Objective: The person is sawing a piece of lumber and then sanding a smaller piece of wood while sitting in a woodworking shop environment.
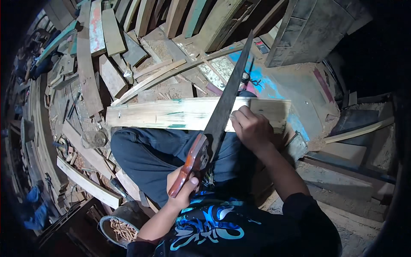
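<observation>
My left hand [188,190] is wrapped round the reddish-brown wooden handle of a handsaw [229,92], low and close to my shirt. The long dark blade tapers up and to the right, slanting over a pale wooden plank [158,113]. That plank lies crosswise over my bent legs and has dark green streaks. My right hand [252,126] is closed over the plank's right part, with its fingertips at the blade's right edge. Whatever those fingers may pinch is hidden or too small to make out.
A bucket [122,227] of small wood pieces stands at the lower left. Loose boards [87,64] and offcuts cover the floor on the left. Upright planks [175,17] line the back, and a large dark panel [308,34] stands at the back right. A plastic cup [94,139] sits left of my knee.
</observation>
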Available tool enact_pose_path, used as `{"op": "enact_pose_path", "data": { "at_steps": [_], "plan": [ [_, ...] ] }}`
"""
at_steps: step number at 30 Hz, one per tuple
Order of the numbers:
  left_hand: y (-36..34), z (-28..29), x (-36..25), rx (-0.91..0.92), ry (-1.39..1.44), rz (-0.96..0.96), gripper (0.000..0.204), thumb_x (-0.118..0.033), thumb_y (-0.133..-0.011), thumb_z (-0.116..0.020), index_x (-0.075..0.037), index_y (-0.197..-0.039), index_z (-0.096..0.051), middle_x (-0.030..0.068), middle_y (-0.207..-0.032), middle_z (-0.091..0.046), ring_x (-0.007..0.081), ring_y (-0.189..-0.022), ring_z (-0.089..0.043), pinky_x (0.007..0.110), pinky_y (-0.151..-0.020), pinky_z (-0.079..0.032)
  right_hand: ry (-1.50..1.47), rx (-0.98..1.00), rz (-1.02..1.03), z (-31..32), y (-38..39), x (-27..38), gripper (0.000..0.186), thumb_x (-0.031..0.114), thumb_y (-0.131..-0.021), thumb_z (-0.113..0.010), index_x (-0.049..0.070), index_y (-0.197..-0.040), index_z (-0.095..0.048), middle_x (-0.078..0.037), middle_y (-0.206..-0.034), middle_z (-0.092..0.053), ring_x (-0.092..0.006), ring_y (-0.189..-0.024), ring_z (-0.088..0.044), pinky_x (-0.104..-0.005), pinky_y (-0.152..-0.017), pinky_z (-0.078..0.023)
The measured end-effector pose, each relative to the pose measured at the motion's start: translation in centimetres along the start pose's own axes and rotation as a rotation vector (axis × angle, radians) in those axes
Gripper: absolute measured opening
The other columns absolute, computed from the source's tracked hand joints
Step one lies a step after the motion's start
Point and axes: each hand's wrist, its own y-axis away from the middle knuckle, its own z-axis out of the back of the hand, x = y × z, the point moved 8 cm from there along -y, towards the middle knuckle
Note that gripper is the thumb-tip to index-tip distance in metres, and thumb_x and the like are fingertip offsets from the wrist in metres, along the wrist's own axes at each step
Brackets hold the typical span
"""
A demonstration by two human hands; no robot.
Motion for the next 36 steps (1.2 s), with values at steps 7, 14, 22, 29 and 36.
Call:
{"op": "enact_pose_path", "data": {
  "at_steps": [7,14,22,29,36],
  "plan": [
    [2.2,0.8,0.6,-0.026,-0.054,0.014,0.020,-0.016,-0.084,-0.061,-0.002,-0.076,-0.049,0.0016,-0.063,-0.049,0.0103,-0.057,-0.047,0.025,-0.055,-0.038,-0.010,0.031,-0.020,-0.2,0.0,-0.5,0.010,0.017,-0.082,-0.065,0.008,-0.080,-0.063,-0.006,-0.080,-0.058,-0.0301,-0.063,-0.062,-0.0403,-0.056,-0.049],
    [-0.7,-0.9,-1.5,0.001,-0.151,-0.086,0.019,-0.016,-0.085,-0.060,-0.002,-0.077,-0.050,0.0010,-0.063,-0.050,0.0098,-0.058,-0.047,0.025,-0.056,-0.039,0.007,0.067,-0.024,-0.5,-0.2,-0.2,0.010,0.017,-0.083,-0.064,0.008,-0.079,-0.063,-0.007,-0.081,-0.059,-0.0305,-0.065,-0.062,-0.0407,-0.060,-0.050],
    [0.7,0.3,1.2,-0.010,0.058,0.046,0.015,-0.013,-0.083,-0.059,0.000,-0.078,-0.051,0.0030,-0.062,-0.051,0.0110,-0.057,-0.048,0.026,-0.055,-0.039,0.021,0.124,-0.071,-0.6,-0.2,-0.5,0.012,0.019,-0.085,-0.063,0.008,-0.080,-0.063,-0.009,-0.081,-0.059,-0.0320,-0.066,-0.062,-0.0420,-0.061,-0.050],
    [0.7,0.1,0.4,-0.006,-0.055,-0.014,0.020,-0.016,-0.084,-0.059,-0.002,-0.073,-0.049,0.0026,-0.060,-0.050,0.0123,-0.054,-0.048,0.026,-0.053,-0.038,0.032,0.137,-0.071,-0.8,-0.2,-0.6,0.014,0.021,-0.086,-0.061,0.009,-0.081,-0.063,-0.009,-0.081,-0.059,-0.0328,-0.066,-0.062,-0.0420,-0.062,-0.050],
    [-1.1,-0.8,0.6,-0.035,0.054,0.015,0.021,-0.015,-0.085,-0.058,-0.002,-0.073,-0.047,0.0031,-0.059,-0.049,0.0118,-0.051,-0.046,0.026,-0.050,-0.036,0.014,0.121,-0.055,-1.0,-0.1,-0.5,0.012,0.020,-0.085,-0.063,0.009,-0.082,-0.063,-0.008,-0.083,-0.059,-0.0321,-0.066,-0.062,-0.0419,-0.061,-0.050]
  ]
}}
